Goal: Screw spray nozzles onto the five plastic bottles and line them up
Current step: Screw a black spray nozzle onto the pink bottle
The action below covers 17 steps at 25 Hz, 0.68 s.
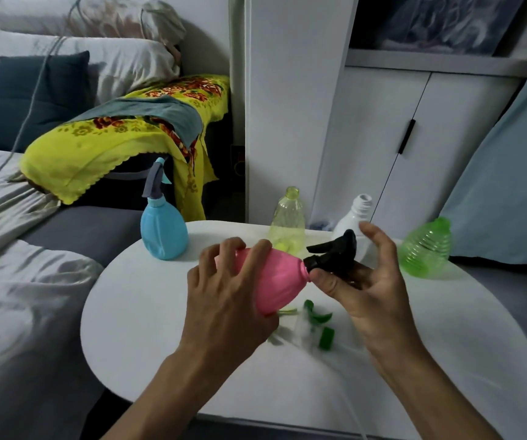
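Observation:
A pink bottle (279, 279) lies tilted on its side above the white round table (147, 312), gripped around its body by my left hand (228, 295). A black spray nozzle (335, 252) sits at the bottle's neck, and my right hand (363, 282) holds it with thumb and fingers. A blue bottle (163, 231) with a grey-blue nozzle on it stands at the table's back left. Without nozzles, a yellow-green bottle (288, 222), a white bottle (355, 223) and a ribbed green bottle (425, 249) stand along the back edge.
Loose green nozzle parts (319, 325) with a thin tube lie on the table under my hands. A grey sofa with light bedding is at the left, a yellow flowered cloth behind, and white cabinet doors (382, 138) beyond the table.

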Each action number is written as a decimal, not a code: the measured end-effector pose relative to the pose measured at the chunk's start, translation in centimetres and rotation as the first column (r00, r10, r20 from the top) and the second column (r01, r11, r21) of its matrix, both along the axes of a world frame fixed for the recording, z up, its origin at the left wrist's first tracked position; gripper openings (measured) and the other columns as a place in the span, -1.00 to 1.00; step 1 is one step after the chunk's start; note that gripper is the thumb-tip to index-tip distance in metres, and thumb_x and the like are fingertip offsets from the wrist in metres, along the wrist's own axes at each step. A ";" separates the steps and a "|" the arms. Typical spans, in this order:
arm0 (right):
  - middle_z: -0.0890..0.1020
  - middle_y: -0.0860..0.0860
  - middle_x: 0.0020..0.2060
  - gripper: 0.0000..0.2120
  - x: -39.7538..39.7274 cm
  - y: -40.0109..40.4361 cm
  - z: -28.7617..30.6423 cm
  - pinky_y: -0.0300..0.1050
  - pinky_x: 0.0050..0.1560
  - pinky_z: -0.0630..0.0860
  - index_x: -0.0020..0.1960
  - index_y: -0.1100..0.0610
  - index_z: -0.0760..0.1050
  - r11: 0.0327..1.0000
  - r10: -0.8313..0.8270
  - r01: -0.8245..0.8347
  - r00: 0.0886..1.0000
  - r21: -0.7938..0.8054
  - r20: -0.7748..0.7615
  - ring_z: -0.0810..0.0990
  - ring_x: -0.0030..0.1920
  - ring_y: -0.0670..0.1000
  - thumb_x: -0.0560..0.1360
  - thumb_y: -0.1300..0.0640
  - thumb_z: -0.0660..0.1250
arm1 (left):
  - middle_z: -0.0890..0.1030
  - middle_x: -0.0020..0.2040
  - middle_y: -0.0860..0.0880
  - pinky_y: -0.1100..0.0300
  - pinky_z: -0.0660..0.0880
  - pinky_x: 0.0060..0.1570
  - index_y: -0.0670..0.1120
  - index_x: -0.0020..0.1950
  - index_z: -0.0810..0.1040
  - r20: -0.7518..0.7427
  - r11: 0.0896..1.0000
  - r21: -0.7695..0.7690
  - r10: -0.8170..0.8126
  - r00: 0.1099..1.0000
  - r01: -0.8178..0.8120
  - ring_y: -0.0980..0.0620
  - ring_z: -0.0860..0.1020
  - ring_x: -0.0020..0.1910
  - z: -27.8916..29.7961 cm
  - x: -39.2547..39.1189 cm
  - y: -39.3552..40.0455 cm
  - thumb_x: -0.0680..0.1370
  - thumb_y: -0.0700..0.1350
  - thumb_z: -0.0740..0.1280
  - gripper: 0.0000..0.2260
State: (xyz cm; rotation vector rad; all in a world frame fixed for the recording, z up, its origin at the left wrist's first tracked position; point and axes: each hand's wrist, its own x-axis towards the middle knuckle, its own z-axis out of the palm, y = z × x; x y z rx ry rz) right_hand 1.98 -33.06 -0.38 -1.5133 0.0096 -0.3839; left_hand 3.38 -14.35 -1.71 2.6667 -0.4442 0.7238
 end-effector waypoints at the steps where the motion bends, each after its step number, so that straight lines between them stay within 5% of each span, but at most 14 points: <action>1: 0.76 -0.05 -0.11 -0.24 -0.1 -0.1 0.0 -0.34 -0.13 0.57 0.33 -0.20 0.36 0.993 0.009 -0.005 1.000 -0.122 0.029 0.72 -0.11 -0.13 0.22 -0.01 0.62 | 0.52 0.23 -0.19 -0.15 0.54 -0.05 0.03 0.37 0.30 -0.010 1.000 0.008 -0.009 1.000 0.009 -0.27 0.49 0.14 0.0 0.0 0.1 0.10 0.10 0.63 -0.08; 5: 0.67 -0.16 -0.09 -0.53 -0.1 -1.7 0.4 -0.34 -0.11 0.51 0.21 -0.19 0.50 0.793 0.060 0.018 0.992 -0.609 0.107 0.65 -0.09 -0.15 0.35 -0.05 0.55 | 0.51 0.22 -0.14 -0.12 0.55 -0.05 0.07 0.37 0.27 -0.075 1.000 0.009 -0.028 0.997 0.029 -0.20 0.50 0.11 0.1 -0.1 0.8 0.12 0.15 0.61 -0.09; 8: 0.46 -0.11 -0.39 -0.70 -0.1 -2.6 0.5 -0.14 -0.34 0.38 0.08 -0.10 0.64 0.433 0.033 0.264 0.951 -0.862 0.308 0.47 -0.35 0.01 0.37 0.02 0.57 | 0.50 0.22 -0.13 -0.12 0.53 -0.04 0.04 0.37 0.35 -0.089 0.999 0.035 -0.035 0.995 0.038 -0.19 0.49 0.11 0.1 0.1 1.4 0.12 0.16 0.60 -0.12; 10: 0.49 -0.09 -0.34 -0.76 0.0 -2.8 0.5 -0.10 -0.27 0.33 0.02 -0.01 0.68 0.294 0.093 0.363 0.910 -0.884 0.404 0.40 -0.27 0.01 0.37 -0.02 0.54 | 0.49 0.23 -0.13 -0.12 0.51 -0.02 0.03 0.38 0.37 -0.090 0.996 0.050 -0.065 0.994 0.070 -0.19 0.48 0.13 0.1 0.2 1.8 0.14 0.19 0.56 -0.14; 13: 0.64 -0.02 0.00 -0.72 -0.1 -2.8 0.3 -0.04 0.03 0.40 0.11 0.06 0.63 0.353 0.205 0.260 0.916 -0.899 0.345 0.52 0.01 0.05 0.48 -0.06 0.37 | 0.48 0.24 -0.10 -0.09 0.49 0.01 0.09 0.38 0.29 -0.076 0.992 0.059 -0.107 0.991 0.111 -0.15 0.46 0.15 0.4 0.3 2.3 0.15 0.22 0.50 -0.15; 17: 0.64 -0.02 0.08 -0.72 -0.6 -2.3 -0.4 -0.24 0.14 0.38 0.25 0.08 0.53 0.482 0.282 0.084 0.927 -0.872 0.246 0.52 0.08 -0.05 0.56 0.08 0.30 | 0.48 0.27 -0.05 -0.07 0.48 0.07 0.09 0.39 0.28 -0.091 0.985 0.074 -0.150 0.985 0.157 -0.12 0.47 0.17 0.6 0.2 2.2 0.16 0.18 0.56 -0.13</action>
